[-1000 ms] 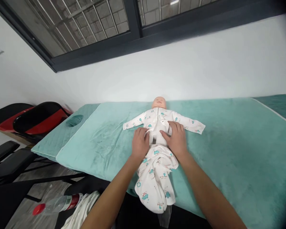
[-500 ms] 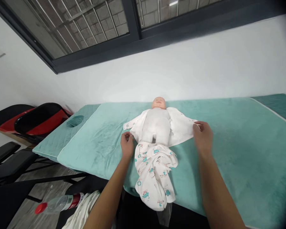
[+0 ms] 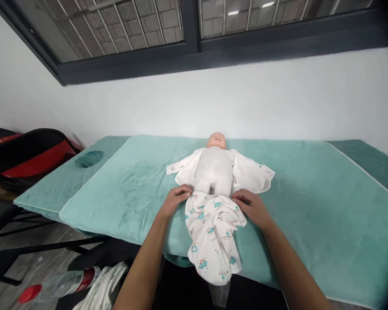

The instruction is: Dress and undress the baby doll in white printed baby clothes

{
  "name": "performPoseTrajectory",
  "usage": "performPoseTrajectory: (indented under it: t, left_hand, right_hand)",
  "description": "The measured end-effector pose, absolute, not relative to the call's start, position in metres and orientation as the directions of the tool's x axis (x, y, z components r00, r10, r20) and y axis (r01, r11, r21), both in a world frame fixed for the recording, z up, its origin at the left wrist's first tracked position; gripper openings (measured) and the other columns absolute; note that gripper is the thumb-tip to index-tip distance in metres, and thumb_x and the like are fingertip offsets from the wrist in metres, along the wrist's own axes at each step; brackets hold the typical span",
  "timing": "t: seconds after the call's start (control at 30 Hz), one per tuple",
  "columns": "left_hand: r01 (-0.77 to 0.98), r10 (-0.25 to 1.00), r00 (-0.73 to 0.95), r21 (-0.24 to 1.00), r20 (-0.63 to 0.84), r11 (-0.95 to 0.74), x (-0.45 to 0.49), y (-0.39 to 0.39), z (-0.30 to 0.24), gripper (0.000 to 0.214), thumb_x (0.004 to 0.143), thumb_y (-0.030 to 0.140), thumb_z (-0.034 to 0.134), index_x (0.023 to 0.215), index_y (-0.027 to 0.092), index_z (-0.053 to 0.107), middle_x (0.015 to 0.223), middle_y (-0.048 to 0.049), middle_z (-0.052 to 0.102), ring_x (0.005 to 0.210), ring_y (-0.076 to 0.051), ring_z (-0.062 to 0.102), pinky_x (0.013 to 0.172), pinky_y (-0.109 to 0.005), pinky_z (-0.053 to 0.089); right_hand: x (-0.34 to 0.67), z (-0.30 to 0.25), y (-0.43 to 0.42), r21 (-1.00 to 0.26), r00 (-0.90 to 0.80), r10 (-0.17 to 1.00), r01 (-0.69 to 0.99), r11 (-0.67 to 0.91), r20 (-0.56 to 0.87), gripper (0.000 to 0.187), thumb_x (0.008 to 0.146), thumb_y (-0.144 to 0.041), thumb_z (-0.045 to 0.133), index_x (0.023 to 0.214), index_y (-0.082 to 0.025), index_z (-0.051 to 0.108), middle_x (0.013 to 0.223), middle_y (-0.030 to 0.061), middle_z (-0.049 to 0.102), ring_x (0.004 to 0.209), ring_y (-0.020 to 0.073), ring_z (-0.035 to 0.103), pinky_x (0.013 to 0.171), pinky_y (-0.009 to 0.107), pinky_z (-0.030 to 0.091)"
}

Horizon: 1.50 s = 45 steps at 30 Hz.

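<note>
A baby doll (image 3: 214,168) with a white cloth body lies on its back, head toward the wall. Its white baby shirt (image 3: 252,174) is spread open on both sides. White printed baby pants (image 3: 213,232) cover the legs, with the waistband at the upper thighs and the lower part hanging over the bed's front edge. At the left end of the waistband, my left hand (image 3: 176,200) is closed with its fingertips on the fabric. Opposite it, my right hand (image 3: 250,207) pinches the waistband's right end, just below the shirt flap.
The doll lies on a green-covered massage bed (image 3: 310,206) with a face hole (image 3: 89,159) toward its left end. Black and red chairs (image 3: 35,150) stand at the left. A plastic bottle (image 3: 61,284) and a pale cloth (image 3: 105,286) lie at lower left. A window (image 3: 194,26) is above.
Both hands have let go of the shirt flaps and moved inward to the pants' waistband. The right flap has dropped onto the bed. The view has shifted slightly.
</note>
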<state>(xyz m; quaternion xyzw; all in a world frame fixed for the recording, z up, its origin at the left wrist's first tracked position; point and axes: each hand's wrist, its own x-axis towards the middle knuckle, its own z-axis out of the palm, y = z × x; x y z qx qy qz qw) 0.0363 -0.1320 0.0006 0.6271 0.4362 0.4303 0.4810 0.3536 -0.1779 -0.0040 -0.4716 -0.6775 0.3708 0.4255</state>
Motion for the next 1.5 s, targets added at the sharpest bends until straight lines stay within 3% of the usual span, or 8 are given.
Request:
performPoseTrajectory:
  t: [0.23,0.37,0.53,0.8,1.0,1.13,1.27,1.5]
  left_hand:
    - [0.120,0.891,0.415,0.960,0.184,-0.254,0.032,-0.127,0.000,0.030,0.075,0.042,0.075,0.093,0.020,0.069,0.114,-0.0091,0.059,0.108,-0.024,0.056,0.100,-0.038,0.043]
    - [0.139,0.894,0.406,0.954,0.190,-0.266,0.032,-0.127,-0.002,0.025,0.087,0.044,0.063,0.098,0.022,0.068,0.125,-0.0112,0.058,0.117,-0.025,0.055,0.105,-0.041,0.042]
    - [0.183,0.861,0.451,0.920,0.236,-0.348,0.030,-0.126,-0.002,0.018,0.086,0.041,0.066,0.094,0.024,0.068,0.153,-0.0066,0.041,0.146,-0.027,0.033,0.121,-0.045,0.025]
    - [0.265,0.846,0.429,0.851,0.317,-0.453,0.038,-0.129,-0.001,0.015,0.092,0.036,0.059,0.086,0.022,0.056,0.163,-0.0104,0.027,0.149,-0.028,0.028,0.116,-0.048,0.033]
    - [0.320,0.907,0.273,0.859,0.320,-0.399,0.053,-0.100,0.004,0.015,0.097,0.036,0.047,0.089,0.024,0.043,0.114,-0.0087,0.067,0.105,-0.022,0.062,0.089,-0.037,0.047]
    - [0.478,0.940,0.104,0.813,0.324,-0.333,0.073,-0.061,0.017,0.012,0.094,0.033,0.049,0.089,0.024,0.043,0.068,0.0044,0.052,0.063,-0.016,0.049,0.063,-0.028,0.035]
    - [0.393,0.952,0.114,0.868,0.283,-0.305,0.088,-0.035,0.022,0.013,0.091,0.034,0.053,0.089,0.024,0.045,0.058,0.0078,0.041,0.056,-0.014,0.040,0.059,-0.027,0.029]
    - [0.142,0.954,0.271,0.975,0.126,-0.169,0.071,-0.024,0.005,0.024,0.088,0.046,0.060,0.090,0.022,0.058,0.070,0.0037,0.050,0.061,-0.012,0.043,0.057,-0.025,0.033]
  right_hand:
    - [0.352,-0.001,-0.176,-0.871,-0.409,0.903,0.386,0.305,0.135,0.019,0.087,-0.036,0.064,0.077,-0.020,0.063,0.074,-0.0008,0.060,0.067,0.0145,0.053,0.062,0.028,0.043]
    - [0.353,-0.004,-0.176,-0.765,-0.394,0.861,0.427,0.481,0.321,0.016,0.090,-0.035,0.062,0.082,-0.021,0.063,0.105,0.0080,0.063,0.096,0.0217,0.062,0.085,0.038,0.052]
    - [0.345,-0.008,-0.179,-0.637,-0.184,0.850,0.588,0.498,0.495,0.011,0.096,-0.031,0.052,0.088,-0.024,0.050,0.153,0.0113,0.042,0.136,0.0263,0.047,0.106,0.051,0.046]
    - [0.334,0.023,-0.140,-0.427,-0.261,0.773,0.711,0.558,0.578,0.008,0.098,-0.027,0.049,0.090,-0.025,0.048,0.138,0.0088,0.061,0.132,0.0251,0.052,0.106,0.051,0.045]
    - [0.329,0.027,-0.126,-0.558,-0.152,0.870,0.713,0.425,0.468,0.012,0.098,-0.032,0.045,0.089,-0.025,0.048,0.122,0.0079,0.069,0.102,0.0232,0.068,0.083,0.039,0.052]
    - [0.329,0.029,-0.098,-0.617,0.083,0.893,0.751,0.236,0.443,0.014,0.090,-0.032,0.050,0.078,-0.025,0.046,0.064,-0.0025,0.056,0.061,0.0179,0.054,0.060,0.030,0.040]
    - [0.328,0.019,-0.068,-0.857,0.275,0.898,0.483,0.180,0.344,0.023,0.083,-0.031,0.052,0.068,-0.024,0.036,0.061,-0.0057,0.039,0.059,0.0139,0.039,0.056,0.026,0.035]
    - [0.325,-0.001,-0.068,-0.921,0.292,0.893,0.293,0.258,0.342,0.021,0.085,-0.040,0.063,0.092,-0.023,0.054,0.085,-0.0002,0.058,0.073,0.0149,0.053,0.068,0.028,0.047]
